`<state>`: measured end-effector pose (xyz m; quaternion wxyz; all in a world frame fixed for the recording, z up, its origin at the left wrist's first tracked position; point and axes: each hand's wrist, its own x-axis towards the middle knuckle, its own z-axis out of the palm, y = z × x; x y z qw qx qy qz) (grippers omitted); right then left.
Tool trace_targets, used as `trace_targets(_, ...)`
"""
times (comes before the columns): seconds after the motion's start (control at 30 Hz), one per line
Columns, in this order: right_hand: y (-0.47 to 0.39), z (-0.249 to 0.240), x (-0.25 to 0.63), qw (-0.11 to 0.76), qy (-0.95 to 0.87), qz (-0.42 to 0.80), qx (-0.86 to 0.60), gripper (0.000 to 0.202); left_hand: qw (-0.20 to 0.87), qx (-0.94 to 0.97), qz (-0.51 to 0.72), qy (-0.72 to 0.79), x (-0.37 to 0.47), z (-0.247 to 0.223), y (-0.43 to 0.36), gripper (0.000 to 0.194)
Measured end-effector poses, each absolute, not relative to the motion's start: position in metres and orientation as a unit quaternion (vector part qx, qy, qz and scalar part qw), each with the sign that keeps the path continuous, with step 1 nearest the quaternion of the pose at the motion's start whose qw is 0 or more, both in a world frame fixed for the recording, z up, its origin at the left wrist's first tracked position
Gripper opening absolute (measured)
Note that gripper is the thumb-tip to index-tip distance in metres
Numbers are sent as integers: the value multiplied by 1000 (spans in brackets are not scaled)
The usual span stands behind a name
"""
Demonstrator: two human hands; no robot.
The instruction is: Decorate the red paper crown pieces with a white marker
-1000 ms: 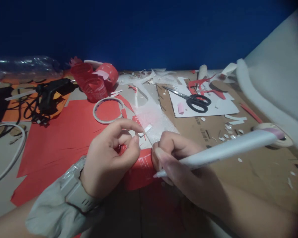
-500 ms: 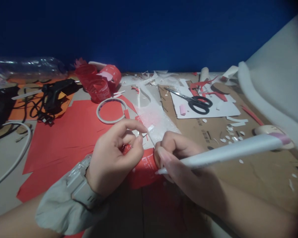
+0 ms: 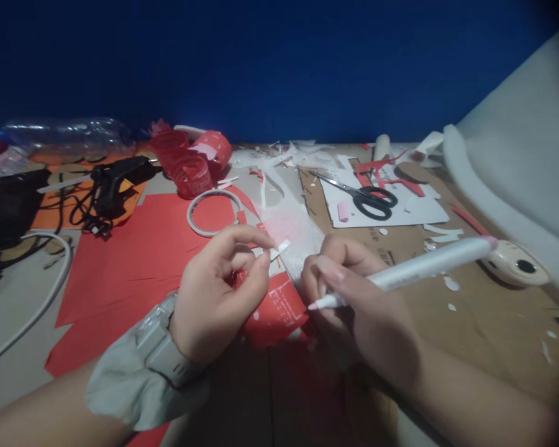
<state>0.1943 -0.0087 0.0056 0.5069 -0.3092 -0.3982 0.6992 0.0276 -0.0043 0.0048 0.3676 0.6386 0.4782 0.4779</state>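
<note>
My left hand (image 3: 223,288), a grey watch and scrunchie on its wrist, is closed around a curved red piece (image 3: 279,304) with white lines drawn on it. Its thumb and index finger curl above the piece, and the grip underneath is partly hidden. In my right hand (image 3: 354,292) is a white marker (image 3: 428,264) with a pinkish tip and end, held like a pen. The marker's tip is at the right edge of the red piece; whether it touches is unclear. A narrow white strip (image 3: 279,250) lies just beyond my left fingertips.
Red sheets (image 3: 135,248) and a tape roll (image 3: 214,212) lie left of centre. Behind are red cups (image 3: 190,176), a black glue gun (image 3: 114,180) and a plastic bottle (image 3: 69,136). Black-handled scissors (image 3: 375,202) rest on white paper, over cardboard (image 3: 494,335) scattered with scraps.
My right hand has moved slightly right, taking the marker's tip from the red piece's face to its right edge. My left hand keeps its hold. The view has shifted a little.
</note>
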Motion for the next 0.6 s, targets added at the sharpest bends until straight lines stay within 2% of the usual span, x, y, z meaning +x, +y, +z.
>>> trace_targets(0.13, -8, 6, 193, 537, -386, 680, -316, 31, 374, 629, 513, 450, 28, 1, -4, 15)
trace_targets(0.43, -7, 0, 196, 514, -475, 637, -324, 33, 294, 708, 425, 482, 24, 7, 1, 16)
trace_targets(0.6, -12, 1, 199, 493, -532, 597, -343, 33, 316, 714, 413, 468, 22, 9, 2, 21)
